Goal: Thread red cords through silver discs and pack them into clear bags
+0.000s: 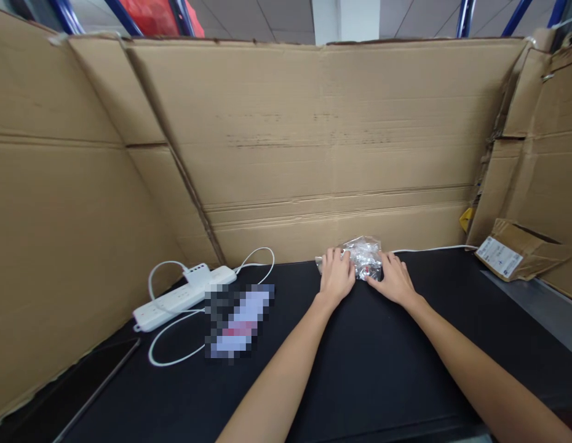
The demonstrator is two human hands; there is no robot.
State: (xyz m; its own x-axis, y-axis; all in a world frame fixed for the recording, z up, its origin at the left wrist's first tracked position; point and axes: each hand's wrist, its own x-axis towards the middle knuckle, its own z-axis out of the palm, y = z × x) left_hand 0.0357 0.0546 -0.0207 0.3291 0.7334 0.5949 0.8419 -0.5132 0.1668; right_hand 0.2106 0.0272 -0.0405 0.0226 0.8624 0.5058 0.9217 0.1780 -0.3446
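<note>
A crinkled clear plastic bag (pixel 363 251) lies at the back of the black tabletop, against the cardboard wall. Something small and reddish shows inside it, too unclear to name. My left hand (pixel 336 274) grips the bag's left side, its fingers bent over the plastic. On the other side, my right hand (pixel 394 278) has hold of the bag's right edge, with the thumb at the near corner and the fingers behind. Parts of the bag are hidden under my left fingers.
To the left lie a white power strip (pixel 184 296) with a plugged-in charger, looping white cables (pixel 163 362) and a pixelated phone-like object (pixel 242 323). An open brown paper package (pixel 521 249) stands at the right. Cardboard walls (pixel 332 123) enclose the back and sides.
</note>
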